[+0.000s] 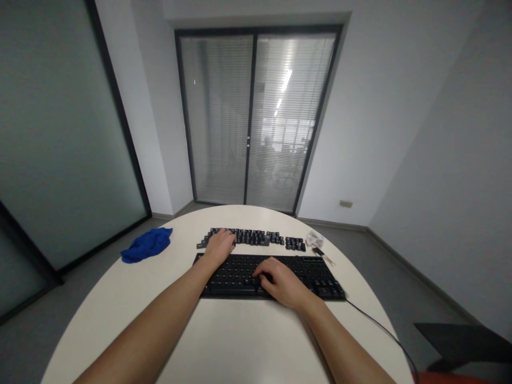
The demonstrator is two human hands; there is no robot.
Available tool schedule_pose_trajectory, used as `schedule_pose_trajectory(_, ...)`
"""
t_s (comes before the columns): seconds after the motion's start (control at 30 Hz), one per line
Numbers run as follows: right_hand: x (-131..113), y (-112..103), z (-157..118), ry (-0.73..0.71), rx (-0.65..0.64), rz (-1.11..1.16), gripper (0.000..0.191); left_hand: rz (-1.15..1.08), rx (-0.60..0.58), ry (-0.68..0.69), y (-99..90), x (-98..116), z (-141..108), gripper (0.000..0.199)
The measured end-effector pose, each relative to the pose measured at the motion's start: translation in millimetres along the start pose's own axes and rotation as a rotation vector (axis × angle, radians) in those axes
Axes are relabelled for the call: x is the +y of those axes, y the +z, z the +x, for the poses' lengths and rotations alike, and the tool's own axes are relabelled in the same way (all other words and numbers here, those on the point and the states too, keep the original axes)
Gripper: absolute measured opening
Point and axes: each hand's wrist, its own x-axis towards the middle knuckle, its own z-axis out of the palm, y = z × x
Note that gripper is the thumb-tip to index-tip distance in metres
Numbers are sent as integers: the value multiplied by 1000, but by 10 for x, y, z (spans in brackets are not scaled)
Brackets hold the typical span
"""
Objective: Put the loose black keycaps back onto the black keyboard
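Observation:
A black keyboard (236,290) lies on the round table, many of its positions showing small light key stems without caps. Beyond it, loose black keycaps (256,237) are laid out in rows. My left hand (219,248) reaches over the left end of these rows, its fingers partly spread and bent down among the caps; nothing is visible in it. My right hand (282,280) rests over the middle of the keyboard, index finger and thumb curled towards each other at the keys. Whatever sits at those fingertips is too small to make out.
A crumpled blue cloth (147,245) lies at the table's left edge. To the right are a white crumpled bag (315,239) and a small tool with a black end (318,251). The keyboard cable (376,322) runs off the cream table (224,341) at the right.

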Motion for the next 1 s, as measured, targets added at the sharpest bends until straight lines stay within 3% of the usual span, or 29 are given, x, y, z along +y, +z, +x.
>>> schedule_pose_trajectory(0.3,8,-1,4,-5,-3,5,28,-83,54,32,-114,69,-91,15)
schedule_pose_trajectory(0.47,0,0,6,-4,-9,-8,27,-153,130,34,-279,182,-353,17)
schedule_pose_trajectory(0.57,-17,-10,7,1,-16,-30,28,-353,222,-3,-307,254,-571,22)
schedule_pose_trajectory(0.63,-34,-19,9,4,-20,-41,27,-442,222,-9,-277,278,-713,29)
schedule_pose_trajectory(0.77,-75,-22,20,10,-21,-64,26,-554,166,54,-172,256,-923,21)
schedule_pose_trajectory(1.0,-150,54,54,8,29,-168,19,-647,80,103,-173,228,-994,18)
